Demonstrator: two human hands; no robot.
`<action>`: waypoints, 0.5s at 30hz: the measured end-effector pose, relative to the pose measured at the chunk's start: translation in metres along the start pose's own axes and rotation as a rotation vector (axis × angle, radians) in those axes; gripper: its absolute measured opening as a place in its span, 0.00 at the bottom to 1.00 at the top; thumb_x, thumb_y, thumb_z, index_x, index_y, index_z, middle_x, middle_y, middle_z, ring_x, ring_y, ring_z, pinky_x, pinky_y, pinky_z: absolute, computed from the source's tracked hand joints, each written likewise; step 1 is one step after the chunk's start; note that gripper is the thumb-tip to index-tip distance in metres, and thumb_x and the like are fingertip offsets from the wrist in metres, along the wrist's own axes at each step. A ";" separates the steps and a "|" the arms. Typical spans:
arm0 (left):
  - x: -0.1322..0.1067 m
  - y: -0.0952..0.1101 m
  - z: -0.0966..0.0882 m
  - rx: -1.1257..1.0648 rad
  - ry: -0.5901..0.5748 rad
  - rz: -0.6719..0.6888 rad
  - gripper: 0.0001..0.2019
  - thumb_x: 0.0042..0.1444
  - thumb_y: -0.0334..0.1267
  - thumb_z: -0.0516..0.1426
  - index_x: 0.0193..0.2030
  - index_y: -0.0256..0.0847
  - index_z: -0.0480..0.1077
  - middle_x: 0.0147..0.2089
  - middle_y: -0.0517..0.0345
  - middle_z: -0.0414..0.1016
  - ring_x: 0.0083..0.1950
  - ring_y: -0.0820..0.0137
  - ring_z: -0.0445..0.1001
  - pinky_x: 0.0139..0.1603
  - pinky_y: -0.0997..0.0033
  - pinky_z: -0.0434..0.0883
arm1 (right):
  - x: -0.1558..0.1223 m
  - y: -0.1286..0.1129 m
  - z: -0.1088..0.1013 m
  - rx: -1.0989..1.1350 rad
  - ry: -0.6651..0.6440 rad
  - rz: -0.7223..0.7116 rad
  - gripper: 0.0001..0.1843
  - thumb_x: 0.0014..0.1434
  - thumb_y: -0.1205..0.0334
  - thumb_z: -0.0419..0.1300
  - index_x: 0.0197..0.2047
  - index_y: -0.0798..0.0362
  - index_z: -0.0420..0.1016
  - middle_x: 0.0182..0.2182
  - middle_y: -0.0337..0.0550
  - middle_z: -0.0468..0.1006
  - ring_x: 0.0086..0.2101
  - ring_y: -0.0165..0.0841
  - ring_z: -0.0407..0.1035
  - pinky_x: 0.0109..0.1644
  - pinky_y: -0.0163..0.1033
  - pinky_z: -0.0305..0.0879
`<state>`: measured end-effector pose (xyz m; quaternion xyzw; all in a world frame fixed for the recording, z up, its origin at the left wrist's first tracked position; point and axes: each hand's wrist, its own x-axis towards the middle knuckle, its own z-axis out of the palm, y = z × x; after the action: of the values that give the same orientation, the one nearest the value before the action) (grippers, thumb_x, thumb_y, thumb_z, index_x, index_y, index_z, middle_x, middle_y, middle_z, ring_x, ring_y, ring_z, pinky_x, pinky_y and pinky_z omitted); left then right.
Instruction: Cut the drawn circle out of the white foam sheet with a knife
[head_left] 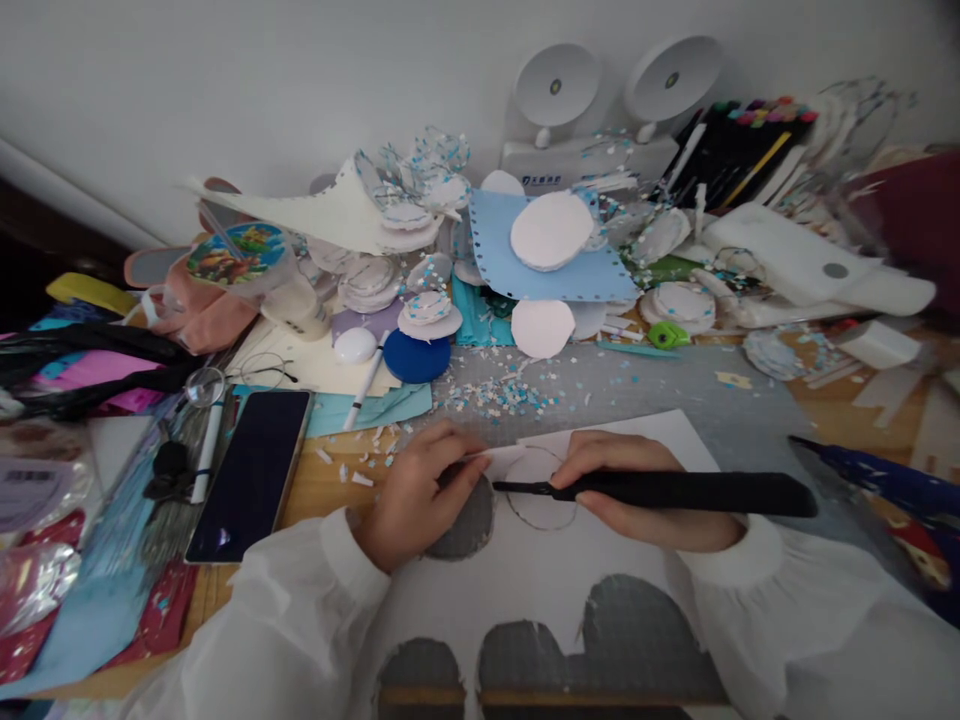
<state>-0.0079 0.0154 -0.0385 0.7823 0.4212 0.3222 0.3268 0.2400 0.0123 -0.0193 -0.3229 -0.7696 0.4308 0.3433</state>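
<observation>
A white sheet (547,590) with several round cut-outs lies before me on a grey cutting mat (622,385). My right hand (637,490) grips a long black tool (697,492) with a broad handle and a thin tip. The tip points left, over a circle outline (544,525) on the sheet. I cannot tell what kind of blade or point it has. My left hand (427,490) is beside a hole in the sheet, its thumb and forefinger closed on a raised white edge (506,455) next to the tip.
White and blue paper scraps (502,395) lie beyond my hands. Behind are stacked white discs (551,230) and a blue sheet (495,240). A phone (251,475) lies left, near a magnifying glass (206,387). A two-headed lamp (589,155) stands against the wall.
</observation>
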 end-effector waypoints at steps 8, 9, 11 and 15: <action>0.001 0.003 -0.002 -0.044 0.002 -0.028 0.06 0.62 0.32 0.55 0.39 0.37 0.73 0.36 0.55 0.72 0.39 0.70 0.71 0.39 0.70 0.68 | -0.001 0.004 -0.004 0.051 -0.017 -0.013 0.07 0.58 0.68 0.59 0.39 0.52 0.77 0.28 0.41 0.76 0.29 0.30 0.72 0.32 0.35 0.66; 0.001 0.003 -0.002 -0.045 0.003 -0.025 0.06 0.62 0.32 0.55 0.39 0.36 0.73 0.35 0.55 0.72 0.38 0.70 0.71 0.39 0.70 0.68 | -0.001 0.004 -0.004 0.053 -0.020 -0.013 0.08 0.57 0.69 0.59 0.39 0.52 0.77 0.29 0.41 0.76 0.29 0.30 0.72 0.32 0.34 0.66; 0.001 0.003 -0.002 -0.040 0.005 -0.021 0.06 0.61 0.32 0.55 0.38 0.36 0.73 0.35 0.55 0.72 0.38 0.70 0.71 0.39 0.70 0.68 | -0.001 0.004 -0.003 0.055 -0.015 -0.023 0.08 0.57 0.70 0.59 0.39 0.51 0.77 0.29 0.41 0.76 0.29 0.29 0.72 0.32 0.34 0.67; 0.000 0.002 -0.001 -0.039 0.007 -0.013 0.05 0.61 0.31 0.55 0.38 0.36 0.73 0.35 0.54 0.72 0.38 0.70 0.71 0.39 0.70 0.68 | -0.001 0.004 0.000 0.041 -0.002 -0.037 0.09 0.56 0.71 0.60 0.39 0.51 0.77 0.28 0.40 0.75 0.29 0.28 0.72 0.31 0.33 0.66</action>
<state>-0.0079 0.0149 -0.0359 0.7720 0.4210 0.3310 0.3424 0.2410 0.0134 -0.0233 -0.3010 -0.7668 0.4404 0.3570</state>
